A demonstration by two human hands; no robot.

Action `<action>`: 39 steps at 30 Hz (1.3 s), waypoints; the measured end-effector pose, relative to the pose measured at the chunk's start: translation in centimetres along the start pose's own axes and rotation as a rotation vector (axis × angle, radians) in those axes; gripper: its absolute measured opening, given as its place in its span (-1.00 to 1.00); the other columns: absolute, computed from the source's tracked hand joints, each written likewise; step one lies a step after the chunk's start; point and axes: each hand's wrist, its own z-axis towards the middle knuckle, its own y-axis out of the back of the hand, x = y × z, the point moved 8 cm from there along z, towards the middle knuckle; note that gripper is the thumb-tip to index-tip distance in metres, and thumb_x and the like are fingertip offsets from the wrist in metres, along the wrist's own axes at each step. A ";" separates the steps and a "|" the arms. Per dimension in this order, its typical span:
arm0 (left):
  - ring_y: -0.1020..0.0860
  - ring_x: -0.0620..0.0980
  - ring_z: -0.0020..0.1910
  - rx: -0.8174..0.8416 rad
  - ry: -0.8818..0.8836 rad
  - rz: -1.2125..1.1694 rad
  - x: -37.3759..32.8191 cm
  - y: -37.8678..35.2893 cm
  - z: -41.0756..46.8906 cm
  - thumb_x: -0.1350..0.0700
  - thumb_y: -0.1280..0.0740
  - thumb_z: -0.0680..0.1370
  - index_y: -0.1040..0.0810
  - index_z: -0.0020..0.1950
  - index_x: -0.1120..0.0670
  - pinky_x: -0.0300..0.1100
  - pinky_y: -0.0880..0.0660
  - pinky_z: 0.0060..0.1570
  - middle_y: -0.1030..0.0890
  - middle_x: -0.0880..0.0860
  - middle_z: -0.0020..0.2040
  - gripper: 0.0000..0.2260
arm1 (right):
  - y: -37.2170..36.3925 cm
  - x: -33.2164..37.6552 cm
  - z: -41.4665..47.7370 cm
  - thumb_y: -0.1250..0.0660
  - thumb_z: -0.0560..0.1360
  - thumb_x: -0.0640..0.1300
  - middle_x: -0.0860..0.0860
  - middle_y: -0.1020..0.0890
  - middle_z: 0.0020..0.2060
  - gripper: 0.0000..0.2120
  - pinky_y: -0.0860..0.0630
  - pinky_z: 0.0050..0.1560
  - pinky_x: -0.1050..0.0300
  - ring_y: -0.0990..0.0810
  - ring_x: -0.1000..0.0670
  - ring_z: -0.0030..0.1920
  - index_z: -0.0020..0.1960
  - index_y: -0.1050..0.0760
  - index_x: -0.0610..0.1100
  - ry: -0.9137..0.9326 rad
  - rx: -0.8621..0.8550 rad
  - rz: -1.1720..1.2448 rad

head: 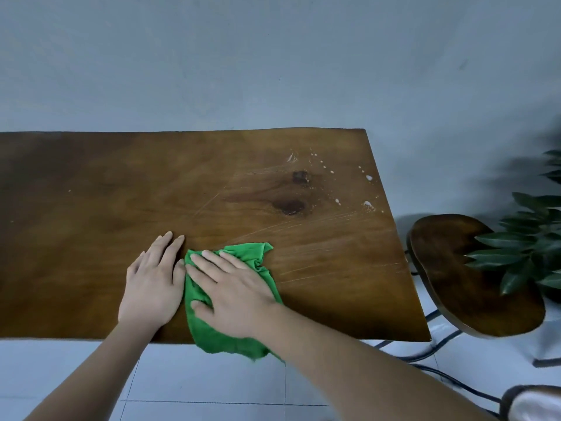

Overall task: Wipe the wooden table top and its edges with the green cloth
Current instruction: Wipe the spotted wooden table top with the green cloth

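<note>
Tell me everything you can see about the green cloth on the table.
The green cloth is a bright green, soft-looking rag, crumpled rather than spread flat. It lies near the front edge of the wooden table, its lower end hanging over that edge. The right hand presses flat on its middle. The left hand rests on the wood just beside it.

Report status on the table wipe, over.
Right hand flat, pressing green cloth at table near edge. Left hand flat on bare wood beside it. White droplets unwiped far right; stool off that end.
</note>
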 end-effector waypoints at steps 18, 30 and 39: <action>-0.16 0.04 0.73 0.022 0.028 0.013 -0.1 0.0 -0.1 -0.28 0.04 0.78 -0.23 0.75 -0.11 0.15 -0.09 0.69 -0.20 -0.06 0.76 -0.43 | 7.8 -36.7 -9.0 0.08 0.75 0.29 0.06 0.04 0.79 -0.33 0.14 0.74 -0.08 0.12 -0.01 0.77 0.80 0.01 0.06 -0.758 -0.091 0.099; -0.15 0.00 0.73 0.000 0.039 0.008 -0.1 0.1 -0.1 -0.23 -0.03 0.77 -0.27 0.73 -0.13 0.12 -0.10 0.68 -0.22 -0.08 0.75 -0.48 | 3.6 -10.4 -0.7 0.30 0.73 0.35 0.00 0.30 0.73 -0.29 0.17 0.72 -0.17 0.30 -0.03 0.73 0.76 0.28 0.02 -0.186 0.051 0.031; -0.13 -0.13 0.73 -0.008 0.014 -0.015 0.7 -0.5 0.2 -0.17 0.07 0.75 -0.23 0.74 -0.09 0.03 -0.08 0.69 -0.23 -0.10 0.75 -0.45 | 1.2 -2.8 5.9 0.02 0.76 0.24 0.07 0.01 0.78 -0.35 0.07 0.75 -0.06 0.11 0.06 0.76 0.79 -0.05 0.04 0.180 0.073 0.039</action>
